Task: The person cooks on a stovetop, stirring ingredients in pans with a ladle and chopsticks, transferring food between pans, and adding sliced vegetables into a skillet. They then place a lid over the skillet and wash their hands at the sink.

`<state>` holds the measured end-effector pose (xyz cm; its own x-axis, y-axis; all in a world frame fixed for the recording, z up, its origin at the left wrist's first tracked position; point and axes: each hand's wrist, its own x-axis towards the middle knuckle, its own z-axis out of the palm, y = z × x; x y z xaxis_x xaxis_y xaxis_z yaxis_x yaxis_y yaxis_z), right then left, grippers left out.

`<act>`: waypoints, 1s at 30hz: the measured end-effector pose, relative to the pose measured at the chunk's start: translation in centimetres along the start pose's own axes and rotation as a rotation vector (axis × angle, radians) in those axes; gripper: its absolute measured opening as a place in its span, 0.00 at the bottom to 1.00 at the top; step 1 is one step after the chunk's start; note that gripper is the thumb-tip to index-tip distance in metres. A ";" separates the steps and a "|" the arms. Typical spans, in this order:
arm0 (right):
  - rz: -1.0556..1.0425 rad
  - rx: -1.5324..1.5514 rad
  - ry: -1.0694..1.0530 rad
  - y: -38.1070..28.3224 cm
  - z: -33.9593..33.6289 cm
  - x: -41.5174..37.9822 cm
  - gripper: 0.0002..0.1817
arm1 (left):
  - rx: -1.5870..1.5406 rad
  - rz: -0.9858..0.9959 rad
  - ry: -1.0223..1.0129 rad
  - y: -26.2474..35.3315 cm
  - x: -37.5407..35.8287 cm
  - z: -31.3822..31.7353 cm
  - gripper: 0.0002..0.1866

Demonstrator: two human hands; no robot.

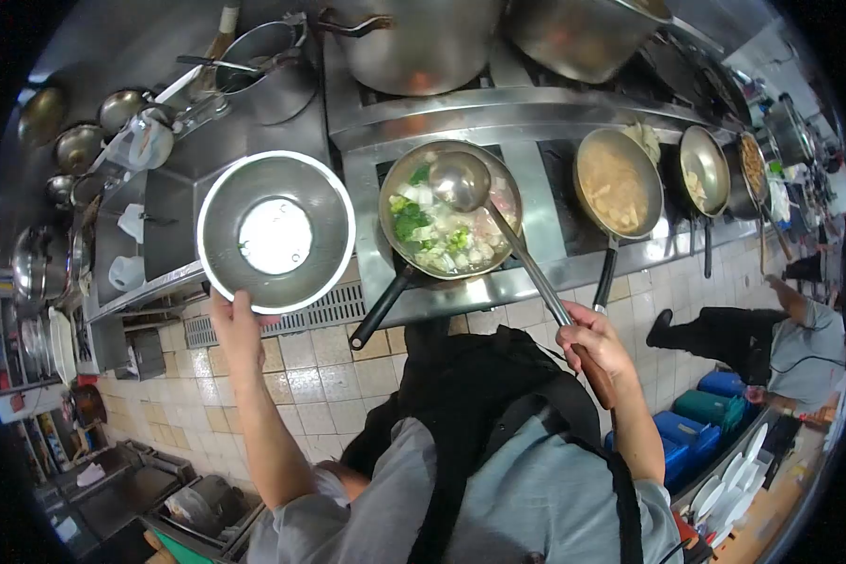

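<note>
The left hand point(242, 329) grasps the steel bowl point(221, 211) at the near edge, thumb at the rim. The bowl is held left of the stove point(437, 303), beside the pan point(397, 179); its inside faces up, with a bright reflection at the base. The right hand point(596, 344) is clenched around the handle of the ladle point(526, 258), at the join of metal shaft and brown grip. The shaft runs diagonally away from the hand to the ladle head point(460, 181), which is over the far part of the pan.

The pan sits on the stove and contains green and pale chopped food point(449, 233). Its black handle point(383, 308) points toward the wearer and to the left.

Right of the pan, a second pan point(657, 183) contains pale brown food point(615, 188); a third pan point(712, 150) holds a smaller portion. Two large pots point(423, 47) point(573, 42) stand behind. At far right is another person point(808, 352), well apart from both hands.
</note>
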<state>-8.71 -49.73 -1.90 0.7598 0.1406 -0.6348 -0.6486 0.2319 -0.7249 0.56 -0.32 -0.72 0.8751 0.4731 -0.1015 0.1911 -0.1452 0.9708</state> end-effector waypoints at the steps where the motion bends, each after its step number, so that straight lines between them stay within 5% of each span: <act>1: 0.000 -0.009 -0.031 -0.2 0.2 0.0 0.33 | 0.013 -0.025 0.024 0.1 -0.1 -0.1 0.21; 7: -0.097 -0.110 0.028 -0.1 0.7 -0.9 0.34 | -0.272 -0.131 0.098 -4.5 5.1 -0.1 0.18; 10: -0.062 0.074 0.013 -1.9 1.3 -1.5 0.31 | -0.474 -0.249 0.111 -7.7 9.5 1.8 0.16; 21: 0.039 0.316 -0.070 -1.3 0.7 -2.2 0.32 | -0.418 -0.460 -0.055 -13.7 15.9 5.6 0.24; 27: 0.050 0.298 -0.052 -1.6 1.4 -3.0 0.32 | -0.288 -0.423 -0.047 -13.5 15.8 6.0 0.37; 29: 0.011 0.146 0.038 -2.1 2.6 -3.3 0.32 | -0.096 -0.034 0.297 -15.7 16.3 6.5 0.35; 30: 0.043 0.148 0.088 -2.8 3.5 -3.6 0.32 | -0.095 -0.030 0.292 -14.3 15.4 7.0 0.35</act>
<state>-9.51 -47.51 3.36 0.7203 0.0707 -0.6900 -0.6618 0.3677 -0.6533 14.45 2.92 -17.67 0.7022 0.7078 -0.0767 0.1599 -0.0518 0.9858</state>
